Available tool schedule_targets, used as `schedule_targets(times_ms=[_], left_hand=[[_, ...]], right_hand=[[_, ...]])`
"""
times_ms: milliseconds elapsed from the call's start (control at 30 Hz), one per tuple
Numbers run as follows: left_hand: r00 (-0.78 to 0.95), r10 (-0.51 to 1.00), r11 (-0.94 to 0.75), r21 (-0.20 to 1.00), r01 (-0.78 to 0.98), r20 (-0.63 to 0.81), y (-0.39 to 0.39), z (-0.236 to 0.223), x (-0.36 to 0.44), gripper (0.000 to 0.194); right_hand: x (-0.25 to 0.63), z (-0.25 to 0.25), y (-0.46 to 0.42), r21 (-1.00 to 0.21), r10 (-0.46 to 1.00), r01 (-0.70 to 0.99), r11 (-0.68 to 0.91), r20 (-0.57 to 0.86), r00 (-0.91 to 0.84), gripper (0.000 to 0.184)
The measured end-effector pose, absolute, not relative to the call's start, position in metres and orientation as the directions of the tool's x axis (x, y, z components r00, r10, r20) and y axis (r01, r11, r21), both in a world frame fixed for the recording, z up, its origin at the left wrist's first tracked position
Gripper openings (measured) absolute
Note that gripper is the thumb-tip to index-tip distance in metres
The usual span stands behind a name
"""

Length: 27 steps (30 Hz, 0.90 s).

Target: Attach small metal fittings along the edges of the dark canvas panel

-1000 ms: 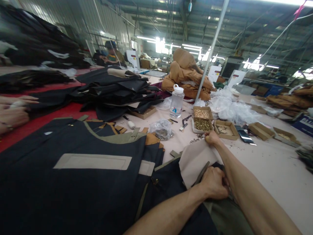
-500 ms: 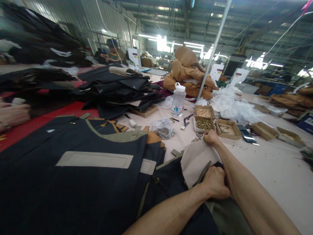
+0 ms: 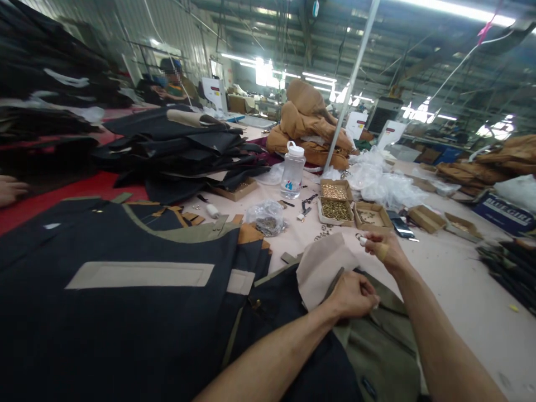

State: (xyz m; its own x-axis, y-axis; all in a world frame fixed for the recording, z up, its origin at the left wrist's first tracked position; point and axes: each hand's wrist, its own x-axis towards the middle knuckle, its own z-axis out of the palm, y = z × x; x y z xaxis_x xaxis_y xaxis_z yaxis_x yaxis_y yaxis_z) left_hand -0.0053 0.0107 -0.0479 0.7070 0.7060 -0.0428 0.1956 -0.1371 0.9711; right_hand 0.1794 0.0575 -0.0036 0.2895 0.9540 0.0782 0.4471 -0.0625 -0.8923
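Note:
My left hand (image 3: 350,294) is closed, pinching the olive trim of a dark navy garment (image 3: 125,301) where a beige fabric flap (image 3: 320,267) folds up. My right hand (image 3: 383,248) is lifted just above the flap, its fingers pinched on a small metal piece I cannot name. The garment lies spread over the near table, with a beige strip (image 3: 140,274) across its front. Small cardboard boxes of brass hardware (image 3: 335,210) sit just beyond my right hand.
A clear water bottle (image 3: 292,171), a plastic bag of metal parts (image 3: 267,219) and scissors (image 3: 306,204) lie mid-table. Stacks of dark garments (image 3: 184,151) and tan jackets (image 3: 310,123) lie behind. Another person's hand (image 3: 10,190) rests at the left edge. A metal pole (image 3: 349,86) rises nearby.
My right hand has let go of the flap's far corner and risen, pinching a small piece. My left hand moved slightly left on the trim. The view shifted right.

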Motion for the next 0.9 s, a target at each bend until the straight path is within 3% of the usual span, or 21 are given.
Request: schedule_targets(times_ms=[100, 233, 367, 600, 900], left_hand=[[0.69, 0.721, 0.037, 0.998, 0.057, -0.067, 0.015, -0.048, 0.001, 0.023], [0.682, 0.727, 0.203, 0.973, -0.112, -0.073, 0.017, -0.039, 0.005, 0.031], [0.711, 0.703, 0.163, 0.974, -0.159, -0.002, 0.015, -0.035, 0.002, 0.036], [0.741, 0.671, 0.049, 0.998, -0.051, 0.005, 0.013, -0.045, 0.001, 0.038], [0.715, 0.696, 0.133, 0.99, -0.042, -0.063, 0.009, -0.035, 0.002, 0.043]], right_hand=[[0.182, 0.006, -0.002, -0.935, 0.912, 0.354, -0.032, 0.118, 0.393, 0.035], [0.171, -0.002, -0.065, -0.96, 0.906, 0.256, -0.114, 0.005, 0.423, 0.041], [0.158, -0.024, -0.093, -0.98, 0.934, 0.14, -0.142, -0.086, 0.348, 0.042], [0.154, -0.048, -0.105, -0.99, 0.912, 0.008, -0.144, -0.129, 0.39, 0.045], [0.139, -0.045, -0.107, -0.991, 0.898, 0.108, -0.084, -0.028, 0.438, 0.038]])
